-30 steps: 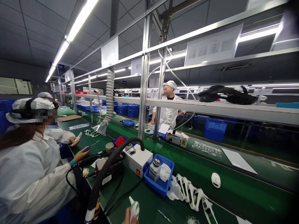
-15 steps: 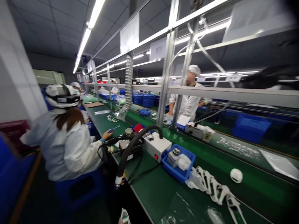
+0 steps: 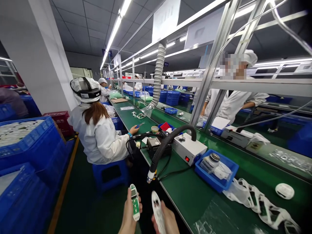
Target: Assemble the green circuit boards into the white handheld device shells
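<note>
Green workbench (image 3: 195, 195) runs from lower right back into the room; everything placed off it. A seated co-worker in white coat and cap (image 3: 97, 133) sits at its left edge, farther back. White box unit (image 3: 188, 148) on the bench, black hose (image 3: 168, 143) arching over it. Blue tray (image 3: 227, 182) just right of the unit.

Off the bench's near left edge: left hand (image 3: 128, 216) closed around a white housing with green circuit board (image 3: 135, 201), upright. Right hand (image 3: 167, 221), beside it, grips a white cover shell (image 3: 157, 211).
</note>
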### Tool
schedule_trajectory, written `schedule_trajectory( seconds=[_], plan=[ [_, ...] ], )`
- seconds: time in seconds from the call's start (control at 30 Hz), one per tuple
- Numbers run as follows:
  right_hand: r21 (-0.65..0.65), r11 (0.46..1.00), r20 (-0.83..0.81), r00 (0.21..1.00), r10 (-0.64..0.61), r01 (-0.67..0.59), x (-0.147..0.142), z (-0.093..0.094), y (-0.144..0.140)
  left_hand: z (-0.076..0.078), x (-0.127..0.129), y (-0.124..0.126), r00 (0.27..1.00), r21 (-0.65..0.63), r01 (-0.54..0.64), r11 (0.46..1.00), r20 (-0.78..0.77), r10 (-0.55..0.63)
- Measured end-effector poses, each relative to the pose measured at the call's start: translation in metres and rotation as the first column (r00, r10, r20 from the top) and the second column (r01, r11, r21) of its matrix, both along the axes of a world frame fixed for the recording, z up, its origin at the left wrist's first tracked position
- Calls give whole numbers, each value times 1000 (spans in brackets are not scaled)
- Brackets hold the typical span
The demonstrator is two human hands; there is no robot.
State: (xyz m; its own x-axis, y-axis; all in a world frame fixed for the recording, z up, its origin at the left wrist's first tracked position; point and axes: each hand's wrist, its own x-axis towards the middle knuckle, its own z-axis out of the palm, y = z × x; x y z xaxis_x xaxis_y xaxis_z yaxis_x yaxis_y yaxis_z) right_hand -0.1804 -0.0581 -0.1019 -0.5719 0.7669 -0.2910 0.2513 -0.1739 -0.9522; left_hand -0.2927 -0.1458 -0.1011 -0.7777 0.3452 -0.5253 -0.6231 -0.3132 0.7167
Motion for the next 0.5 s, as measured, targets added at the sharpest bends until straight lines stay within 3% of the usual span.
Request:
schedule_trajectory(
  seconds=[0.03, 0.07, 0.17, 0.4, 0.5],
  plan=[
    [-113, 992, -22, 998, 51, -53, -29, -1, -2, 0, -3, -9, 1000, -18, -22, 1000, -3, 21],
    [-347, 929, -183, 981, 69, -130, -54, -2, -4, 0, -7, -16, 999, -33, -41, 999, -6, 41],
    [-470, 865, -276, 960, 46, -177, -95, -3, -9, 1, -14, -21, 997, -64, -79, 995, -4, 79],
    [-479, 859, -367, 930, -8, -181, -68, -7, -7, 3, -1, 12, 997, 1, 77, 997, -25, -77],
    [-482, 855, -385, 923, -10, -192, -74, 0, -7, 6, -1, 13, 995, 35, 95, 995, -36, -94]
  ],
)
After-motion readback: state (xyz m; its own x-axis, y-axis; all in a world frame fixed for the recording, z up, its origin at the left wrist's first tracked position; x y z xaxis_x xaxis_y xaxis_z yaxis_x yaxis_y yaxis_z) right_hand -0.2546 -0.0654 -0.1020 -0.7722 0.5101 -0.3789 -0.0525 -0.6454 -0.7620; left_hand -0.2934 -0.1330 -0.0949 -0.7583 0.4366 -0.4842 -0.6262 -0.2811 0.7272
